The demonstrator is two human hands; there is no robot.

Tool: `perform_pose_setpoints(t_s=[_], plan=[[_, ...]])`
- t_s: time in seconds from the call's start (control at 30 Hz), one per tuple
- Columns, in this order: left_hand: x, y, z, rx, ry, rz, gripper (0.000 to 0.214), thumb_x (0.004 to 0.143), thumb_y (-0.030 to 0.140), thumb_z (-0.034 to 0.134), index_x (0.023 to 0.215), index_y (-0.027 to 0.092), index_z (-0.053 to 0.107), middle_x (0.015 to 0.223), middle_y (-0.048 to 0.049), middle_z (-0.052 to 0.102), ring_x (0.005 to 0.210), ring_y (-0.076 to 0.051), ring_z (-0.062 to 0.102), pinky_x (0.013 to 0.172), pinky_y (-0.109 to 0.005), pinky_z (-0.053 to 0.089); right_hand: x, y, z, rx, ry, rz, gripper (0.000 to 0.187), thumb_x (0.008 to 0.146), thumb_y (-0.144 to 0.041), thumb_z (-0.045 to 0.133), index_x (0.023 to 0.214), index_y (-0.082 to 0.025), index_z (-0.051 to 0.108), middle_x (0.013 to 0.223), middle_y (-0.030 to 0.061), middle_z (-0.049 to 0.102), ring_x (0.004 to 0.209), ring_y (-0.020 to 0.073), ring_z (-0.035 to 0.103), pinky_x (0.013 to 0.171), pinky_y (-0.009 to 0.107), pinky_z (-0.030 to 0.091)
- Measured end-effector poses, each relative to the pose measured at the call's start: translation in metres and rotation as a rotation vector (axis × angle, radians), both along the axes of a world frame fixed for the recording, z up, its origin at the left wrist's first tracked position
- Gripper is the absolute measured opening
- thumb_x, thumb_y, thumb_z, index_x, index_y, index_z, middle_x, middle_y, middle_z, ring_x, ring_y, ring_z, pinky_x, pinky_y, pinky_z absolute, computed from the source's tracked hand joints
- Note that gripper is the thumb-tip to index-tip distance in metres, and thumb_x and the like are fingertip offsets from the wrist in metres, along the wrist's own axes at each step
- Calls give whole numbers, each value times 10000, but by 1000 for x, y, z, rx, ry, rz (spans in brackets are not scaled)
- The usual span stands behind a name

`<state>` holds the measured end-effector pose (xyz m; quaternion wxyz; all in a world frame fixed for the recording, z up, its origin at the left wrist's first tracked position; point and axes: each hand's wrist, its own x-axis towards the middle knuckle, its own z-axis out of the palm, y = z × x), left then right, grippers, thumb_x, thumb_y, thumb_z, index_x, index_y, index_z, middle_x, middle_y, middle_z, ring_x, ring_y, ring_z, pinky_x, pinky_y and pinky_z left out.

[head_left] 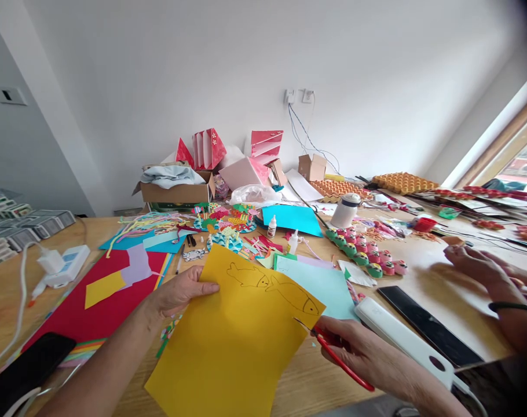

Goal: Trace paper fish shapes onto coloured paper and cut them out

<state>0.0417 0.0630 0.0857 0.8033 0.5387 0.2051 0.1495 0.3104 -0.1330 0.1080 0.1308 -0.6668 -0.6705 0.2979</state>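
My left hand (183,292) pinches the upper left edge of a yellow sheet of paper (233,347), thumb on top. Two fish outlines (272,284) are drawn in dark line along the sheet's upper edge. In my right hand (354,341) is a pair of red-handled scissors (339,362), fingers wrapped round the grips. Their blades meet the sheet's right edge just under the larger fish; I cannot tell how far they reach in. Beyond the sheet lie a light blue paper (315,284) and two small white glue bottles (272,226).
Red paper (111,289) with yellow and purple pieces and a black phone (50,353) lie left. Right are painted egg-carton cups (368,249), a white power bank (402,339) and a black slab (428,324). Another person's hands (476,263) work at far right. Boxes (176,194) line the wall.
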Motion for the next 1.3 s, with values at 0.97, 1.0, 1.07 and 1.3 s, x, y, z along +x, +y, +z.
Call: perform_pose_setpoints(t_s=[0.97,1.0,1.07,1.3], plan=[[1,-5,4,9,-16,-29,386,681,238,705,1047,149,620,1036,-128,647,900,-260,628,797,-354,482,10,-5,-5,33,-43,16,239,871,-309,381,694,-178,475,602,-39,485,538,76,383,481,190,284],[2,-5,4,13,-18,-27,401,678,240,708,1058,153,614,1042,-129,644,909,-264,624,801,-358,480,8,-5,-4,38,-48,19,232,870,-303,377,691,-182,461,597,-43,470,537,76,376,480,190,280],[2,-6,5,18,-16,-29,417,676,244,711,1071,158,607,1039,-128,645,909,-266,624,792,-353,483,6,-5,-2,49,-58,27,213,862,-291,378,687,-186,440,602,-43,457,544,78,367,486,191,278],[3,-6,4,22,-16,-37,400,675,249,711,1053,160,618,1018,-124,654,888,-262,632,775,-339,488,4,-3,3,61,-75,57,167,829,-229,383,679,-190,444,607,-40,440,546,83,339,490,193,265]])
